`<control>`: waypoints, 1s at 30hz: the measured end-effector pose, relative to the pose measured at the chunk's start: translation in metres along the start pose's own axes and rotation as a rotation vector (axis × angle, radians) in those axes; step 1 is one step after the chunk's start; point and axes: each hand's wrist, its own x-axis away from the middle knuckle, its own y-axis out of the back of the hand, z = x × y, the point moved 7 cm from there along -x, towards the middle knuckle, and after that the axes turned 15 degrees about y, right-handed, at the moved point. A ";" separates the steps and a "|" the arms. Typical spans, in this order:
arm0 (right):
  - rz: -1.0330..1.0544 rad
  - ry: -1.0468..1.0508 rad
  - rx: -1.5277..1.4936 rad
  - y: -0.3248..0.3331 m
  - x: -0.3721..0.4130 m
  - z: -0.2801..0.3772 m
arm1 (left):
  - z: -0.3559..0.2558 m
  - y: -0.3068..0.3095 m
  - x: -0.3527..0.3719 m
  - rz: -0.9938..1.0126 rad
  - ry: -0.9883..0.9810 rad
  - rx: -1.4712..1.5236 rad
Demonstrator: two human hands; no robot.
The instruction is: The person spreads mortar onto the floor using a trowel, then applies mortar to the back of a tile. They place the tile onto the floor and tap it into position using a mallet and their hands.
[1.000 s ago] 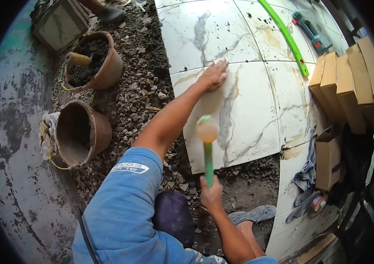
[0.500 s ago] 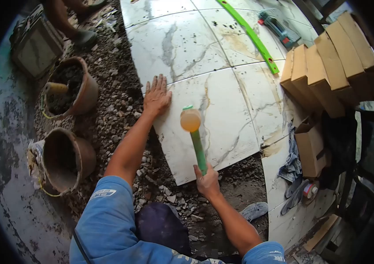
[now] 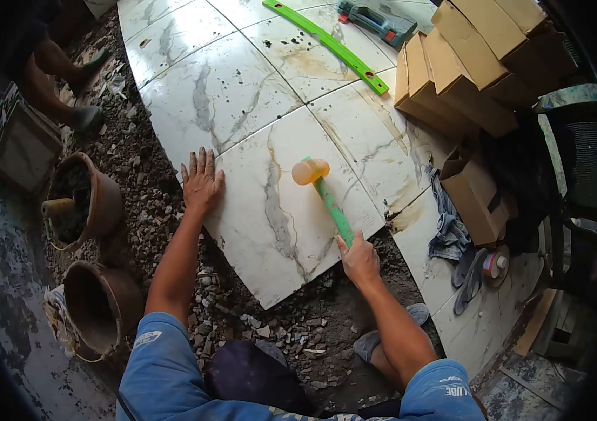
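My right hand (image 3: 360,261) is wrapped round the green handle of a rubber mallet (image 3: 310,170). The mallet's yellowish head overlaps the right part of a white marbled floor tile (image 3: 256,231). Flat on that tile's left edge lies my left hand (image 3: 202,184), fingers spread toward the far seam. The tile meets other laid tiles (image 3: 221,88) at its far and right sides, while its near corner juts over bare rubble and mortar (image 3: 242,309).
A green spirit level (image 3: 326,43) and a power tool (image 3: 377,24) lie on far tiles. Cardboard boxes (image 3: 453,70), a rag (image 3: 449,228) and a tape roll (image 3: 496,265) are at right. Two buckets (image 3: 105,200) (image 3: 119,298) stand left; a trowel handle (image 3: 58,207) pokes from one. Another person's legs (image 3: 49,84) are beyond.
The view has shifted, so the scene sits further left. The mallet has moved toward the tile's right side, its head now turned sideways. My left hand stays on the left edge.
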 end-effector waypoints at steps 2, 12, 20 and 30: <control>-0.099 0.118 -0.038 0.007 0.000 0.008 | -0.004 0.004 0.001 -0.026 -0.018 0.018; -0.211 0.217 -0.130 0.018 0.044 0.014 | -0.012 0.011 0.006 -0.071 -0.132 -0.078; -0.486 0.279 -0.253 0.012 0.112 -0.035 | -0.094 0.004 -0.002 -0.114 -0.198 -0.034; -0.321 -0.005 -0.697 -0.037 0.131 -0.086 | -0.088 -0.007 -0.010 -0.042 -0.178 -0.092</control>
